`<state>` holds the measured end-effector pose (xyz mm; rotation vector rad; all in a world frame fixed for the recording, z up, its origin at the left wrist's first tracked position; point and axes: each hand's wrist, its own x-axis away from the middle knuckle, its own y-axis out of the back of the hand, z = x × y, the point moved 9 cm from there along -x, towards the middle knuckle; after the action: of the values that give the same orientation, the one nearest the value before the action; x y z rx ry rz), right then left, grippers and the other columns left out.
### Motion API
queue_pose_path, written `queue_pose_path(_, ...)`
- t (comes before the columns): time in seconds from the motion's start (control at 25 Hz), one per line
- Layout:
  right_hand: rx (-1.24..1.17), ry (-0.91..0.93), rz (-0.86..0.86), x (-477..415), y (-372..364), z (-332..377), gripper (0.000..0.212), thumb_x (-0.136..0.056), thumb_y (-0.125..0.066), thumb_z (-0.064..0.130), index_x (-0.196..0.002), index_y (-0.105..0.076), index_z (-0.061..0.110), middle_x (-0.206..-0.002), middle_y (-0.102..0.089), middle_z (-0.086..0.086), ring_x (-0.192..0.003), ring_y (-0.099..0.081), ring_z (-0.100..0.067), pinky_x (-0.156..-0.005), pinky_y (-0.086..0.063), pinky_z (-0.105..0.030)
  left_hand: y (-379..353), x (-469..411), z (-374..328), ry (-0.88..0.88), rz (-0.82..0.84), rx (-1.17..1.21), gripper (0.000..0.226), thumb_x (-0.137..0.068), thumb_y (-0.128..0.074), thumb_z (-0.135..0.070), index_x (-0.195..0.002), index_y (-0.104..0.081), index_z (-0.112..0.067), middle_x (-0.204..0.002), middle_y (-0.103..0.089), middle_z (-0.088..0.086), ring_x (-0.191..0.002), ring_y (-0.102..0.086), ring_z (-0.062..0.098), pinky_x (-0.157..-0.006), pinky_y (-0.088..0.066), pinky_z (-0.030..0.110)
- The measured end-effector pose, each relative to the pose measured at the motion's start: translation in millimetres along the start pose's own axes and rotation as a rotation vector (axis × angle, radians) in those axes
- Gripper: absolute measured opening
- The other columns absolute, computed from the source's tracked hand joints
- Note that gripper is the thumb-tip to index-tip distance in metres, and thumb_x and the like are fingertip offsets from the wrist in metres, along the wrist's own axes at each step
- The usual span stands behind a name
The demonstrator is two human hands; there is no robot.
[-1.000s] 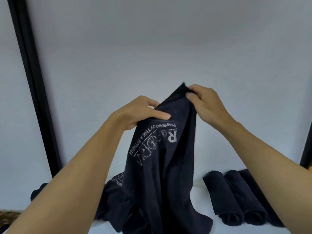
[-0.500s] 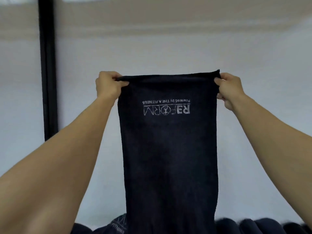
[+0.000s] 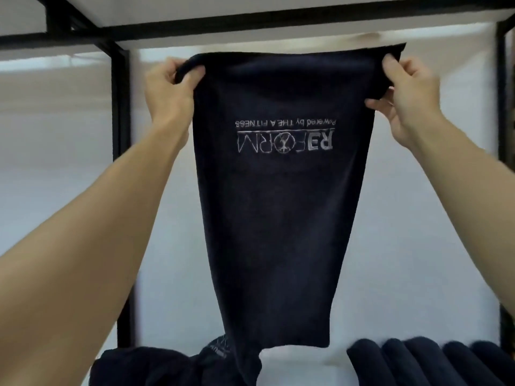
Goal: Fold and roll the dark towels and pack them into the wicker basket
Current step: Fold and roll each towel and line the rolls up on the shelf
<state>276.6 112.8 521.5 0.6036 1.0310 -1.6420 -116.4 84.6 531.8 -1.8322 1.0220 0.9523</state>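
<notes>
Head view: a dark towel (image 3: 278, 218) hangs full length in the middle of the frame, held up by its top edge. It is a very dark navy, close to black, with a soft matte nap. The top edge is stretched almost straight across the upper part of the frame, and the cloth narrows toward its lower end, where the bottom hem hangs level at lower centre. A pale grey logo (image 3: 285, 140) sits on its upper third and reads upside down, with a small line of lettering above larger block letters.

The left hand (image 3: 167, 87) grips the top left corner, fingers curled round a bunched fold of cloth. The right hand (image 3: 409, 96) pinches the top right corner, thumb in front and fingers wrapped behind the edge. Both forearms reach up from the lower corners.

Along the bottom right lies a row of rolled towels (image 3: 418, 360), side by side on a white surface (image 3: 301, 363). At bottom left sits a loose heap of towels (image 3: 156, 366), touching the hanging towel's lower left corner. A black frame (image 3: 121, 190) stands behind, against pale panels.
</notes>
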Motion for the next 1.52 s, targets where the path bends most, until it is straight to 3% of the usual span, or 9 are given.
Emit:
queue_pose_path(0.24, 0.158, -0.018, 0.012, 93, 19, 37, 0.012, -0.093, -0.059, 0.031, -0.083, -0.060, 0.024, -0.080, -0.065, 0.006, -0.064, -0.058, -0.012, -0.054, -0.043, -0.028, 32, 74, -33, 0.059, 0.074, 0.085, 0.008, -0.089, -0.067, -0.013, -0.083, -0.065, -0.018, -0.079, -0.067, -0.004, -0.068, -0.061, -0.001, -0.067, -0.051, 0.017)
queue_pose_path(0.36, 0.277, -0.137, -0.014, 148, 39, 13, 0.015, -0.092, -0.060, 0.027, -0.077, -0.057, 0.024, -0.072, -0.060, 0.007, -0.058, -0.053, -0.010, -0.046, -0.035, -0.023, 59, 129, -5, 0.208, 0.119, 0.014, 0.011, -0.086, -0.070, -0.015, -0.079, -0.067, -0.022, -0.077, -0.067, -0.006, -0.071, -0.063, 0.005, -0.070, -0.054, 0.022)
queue_pose_path(0.6, 0.645, -0.660, 0.040, 334, 123, -128, 0.014, -0.094, -0.058, 0.023, -0.088, -0.064, 0.011, -0.074, -0.058, -0.007, -0.051, -0.046, -0.020, -0.045, -0.034, -0.029, 130, 367, 134, 0.811, 0.367, -0.358, 0.007, -0.084, -0.073, -0.023, -0.079, -0.073, -0.019, -0.081, -0.073, 0.001, -0.081, -0.068, 0.019, -0.075, -0.055, 0.036)
queue_pose_path(0.8, 0.855, -0.979, 0.215, 469, 170, -222, 0.025, -0.091, -0.061, 0.024, -0.068, -0.052, 0.019, -0.070, -0.052, 0.001, -0.056, -0.047, -0.017, -0.047, -0.042, -0.029, 159, 503, 194, 1.022, 0.545, -0.603, 0.008, -0.084, -0.074, -0.020, -0.081, -0.073, -0.013, -0.082, -0.071, 0.000, -0.083, -0.066, 0.020, -0.076, -0.053, 0.034)
queue_pose_path(1.0, 0.898, -0.888, 0.348, 432, 171, -274, 0.026, -0.090, -0.060, 0.026, -0.076, -0.053, 0.005, -0.063, -0.048, -0.003, -0.057, -0.041, -0.016, -0.057, -0.034, -0.031, 135, 480, 236, 0.951, 0.506, -0.676, 0.006, -0.086, -0.072, -0.019, -0.081, -0.070, -0.015, -0.083, -0.069, -0.004, -0.082, -0.062, 0.013, -0.068, -0.044, 0.024)
queue_pose_path(1.12, 0.937, -0.800, 0.380, 392, 156, -311, 0.020, -0.091, -0.060, 0.027, -0.080, -0.056, 0.011, -0.063, -0.055, -0.003, -0.059, -0.049, -0.016, -0.056, -0.047, -0.034, 120, 456, 267, 0.908, 0.489, -0.775, 0.004, -0.087, -0.070, -0.021, -0.088, -0.068, -0.018, -0.086, -0.066, -0.005, -0.084, -0.060, 0.014, -0.075, -0.043, 0.027)
queue_pose_path(1.2, 1.011, -0.821, 0.447, 388, 148, -352, 0.020, -0.093, -0.058, 0.026, -0.080, -0.054, 0.012, -0.068, -0.057, -0.004, -0.065, -0.055, -0.020, -0.060, -0.055, -0.038, 115, 458, 292, 0.901, 0.542, -0.895, 0.008, -0.087, -0.071, -0.022, -0.090, -0.067, -0.016, -0.086, -0.065, -0.003, -0.085, -0.059, 0.017, -0.074, -0.041, 0.029)
queue_pose_path(1.4, 1.315, -0.807, 0.722, 406, 130, -411, 0.028, -0.096, -0.054, 0.026, -0.071, -0.047, 0.014, -0.080, -0.056, -0.002, -0.072, -0.051, -0.020, -0.056, -0.039, -0.030, 105, 484, 319, 0.843, 0.762, -1.026, 0.015, -0.085, -0.073, -0.027, -0.094, -0.065, -0.020, -0.081, -0.066, -0.003, -0.075, -0.060, 0.013, -0.064, -0.044, 0.027)
queue_pose_path(1.52, 1.262, -0.844, 0.819, 412, 121, -423, 0.021, -0.091, -0.060, 0.023, -0.076, -0.051, 0.011, -0.094, -0.067, -0.017, -0.074, -0.052, -0.022, -0.064, -0.040, -0.031, 99, 487, 317, 0.830, 0.860, -1.025, 0.018, -0.085, -0.073, -0.028, -0.077, -0.064, -0.015, -0.073, -0.065, -0.002, -0.067, -0.059, 0.013, -0.055, -0.039, 0.021)
